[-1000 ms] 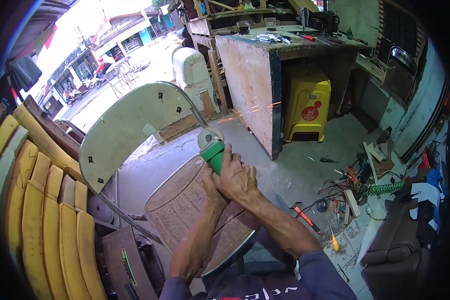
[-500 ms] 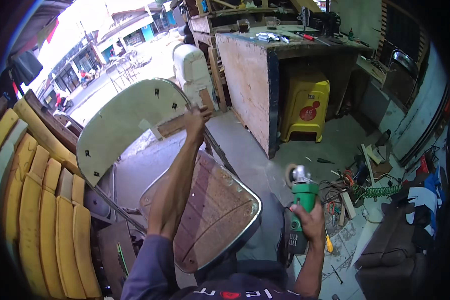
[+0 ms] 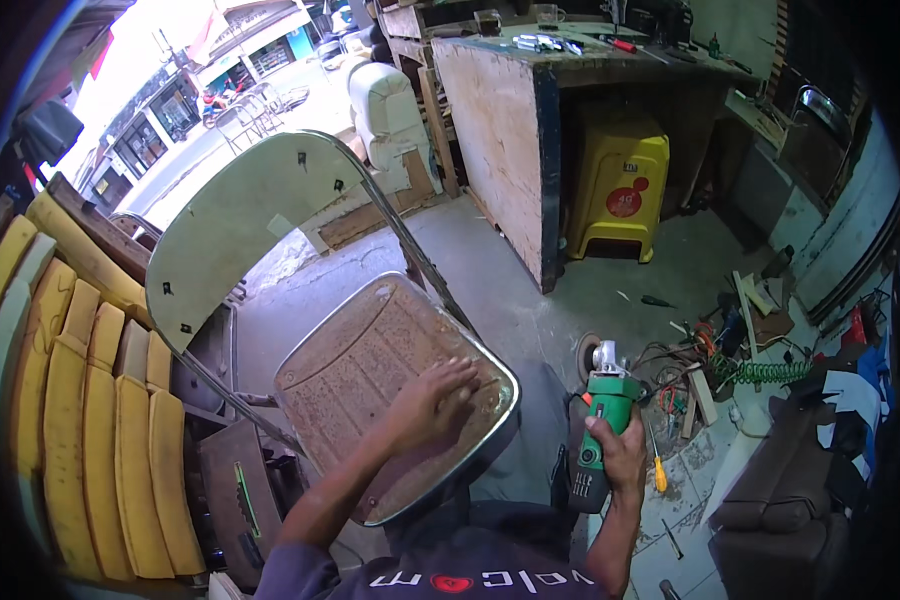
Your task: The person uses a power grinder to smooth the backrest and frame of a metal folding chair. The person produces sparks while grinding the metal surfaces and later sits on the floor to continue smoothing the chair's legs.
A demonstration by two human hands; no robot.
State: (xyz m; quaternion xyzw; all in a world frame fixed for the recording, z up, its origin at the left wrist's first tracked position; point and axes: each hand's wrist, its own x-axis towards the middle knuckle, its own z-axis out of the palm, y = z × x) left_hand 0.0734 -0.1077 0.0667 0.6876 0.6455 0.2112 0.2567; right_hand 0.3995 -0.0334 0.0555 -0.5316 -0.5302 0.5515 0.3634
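Green angle grinder [image 3: 610,395], wrapped firmly about its body by the right hand [image 3: 625,445], thumb pressed along the near side; held to the right of the metal-framed chair [image 3: 340,350], head end up, disc [image 3: 587,355] well apart from the rusty seat [image 3: 395,315], just beside a grey trouser leg [image 3: 525,430]; left hand [image 3: 430,402] with nothing in its grasp, fingers extended and close to one another, palm down over the seat; touching it or hovering, impossible to tell; behind the seat, pale curved backrest [image 3: 230,215], dotted with small dark clips.

Beyond, wooden bench [image 3: 495,140], its open bay filled with a yellow plastic stool [image 3: 625,160]; on its top two glass mugs, the left glass mug [image 3: 487,22] with dark contents, the right glass mug [image 3: 547,15] too small for its contents to show; near them silver pieces [image 3: 545,43] in a loose row and a red-handled tool [image 3: 620,45].

At the left, yellow foam pads [image 3: 100,450] stacked side by side; at the right, on the floor, yellow-handled screwdriver [image 3: 660,475], coiled green hose [image 3: 770,372] among tangled cables and wood scraps, dark brown cushioned seat [image 3: 780,495].
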